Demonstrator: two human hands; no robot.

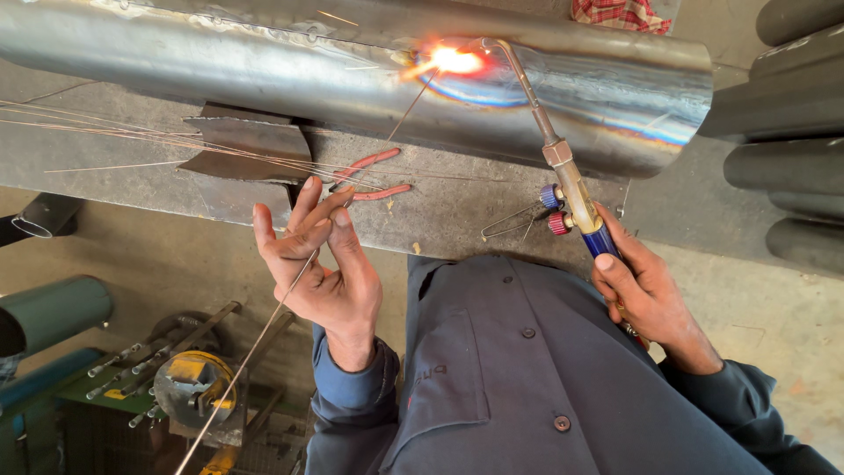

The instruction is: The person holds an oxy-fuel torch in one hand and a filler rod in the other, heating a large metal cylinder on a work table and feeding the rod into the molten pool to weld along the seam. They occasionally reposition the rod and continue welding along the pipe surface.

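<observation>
On the counter: my steel pipe, loose filler wires
Left grip: pinching filler rod
Right grip: closed round torch, flame lit
Room: concrete counter, dark pipes stacked right

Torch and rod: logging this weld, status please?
Right hand grips torch, flame on steel pipe. Left hand pinches filler rod, tip at flame. Spare rods on bench, clear.
</observation>
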